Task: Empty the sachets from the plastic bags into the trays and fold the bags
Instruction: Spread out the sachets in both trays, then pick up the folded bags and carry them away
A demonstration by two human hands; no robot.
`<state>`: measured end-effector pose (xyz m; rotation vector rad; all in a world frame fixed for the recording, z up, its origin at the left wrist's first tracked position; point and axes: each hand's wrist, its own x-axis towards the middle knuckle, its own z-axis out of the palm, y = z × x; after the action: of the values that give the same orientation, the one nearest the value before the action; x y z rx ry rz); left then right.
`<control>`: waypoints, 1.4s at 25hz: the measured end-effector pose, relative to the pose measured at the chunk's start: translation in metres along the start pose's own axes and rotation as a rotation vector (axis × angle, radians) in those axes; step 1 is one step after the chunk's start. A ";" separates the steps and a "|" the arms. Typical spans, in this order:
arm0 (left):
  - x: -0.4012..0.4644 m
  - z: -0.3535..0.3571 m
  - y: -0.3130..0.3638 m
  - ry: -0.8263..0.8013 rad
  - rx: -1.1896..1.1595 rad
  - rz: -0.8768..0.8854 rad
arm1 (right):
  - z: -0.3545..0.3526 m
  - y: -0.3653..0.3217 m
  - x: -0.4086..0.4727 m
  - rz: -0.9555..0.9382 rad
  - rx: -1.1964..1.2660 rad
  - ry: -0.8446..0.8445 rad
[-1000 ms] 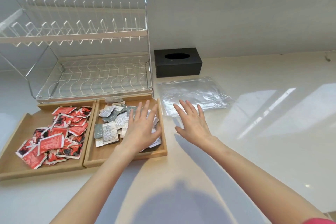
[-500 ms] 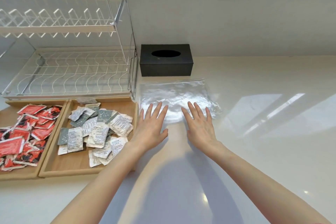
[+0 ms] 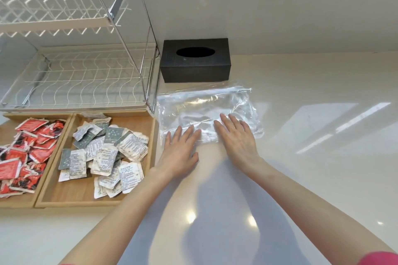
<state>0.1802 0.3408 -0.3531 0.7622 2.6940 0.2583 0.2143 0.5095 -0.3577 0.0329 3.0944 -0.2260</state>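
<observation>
Our left hand (image 3: 179, 153) and right hand (image 3: 237, 137) press flat, fingers straight, on the plastic bag (image 3: 206, 112); slick film may slide, skewing our fold

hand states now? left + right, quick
Left hand: open, fingers straight, flat on the near edge of the plastic bag.
Right hand: open, fingers straight, flat on the same bag.

Clear crinkled plastic bag (image 3: 206, 112); matt wooden trays (image 3: 148, 157); glossy smooth countertop (image 3: 312, 178); shiny metal rack (image 3: 86, 75).
</observation>
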 end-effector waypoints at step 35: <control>-0.050 -0.009 0.023 0.098 -1.702 -0.469 | -0.062 -0.001 -0.074 0.292 0.905 0.051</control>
<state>0.2277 0.3325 -0.3259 -0.4036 1.5911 1.9792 0.2862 0.5164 -0.2933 0.5030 2.6837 -1.5600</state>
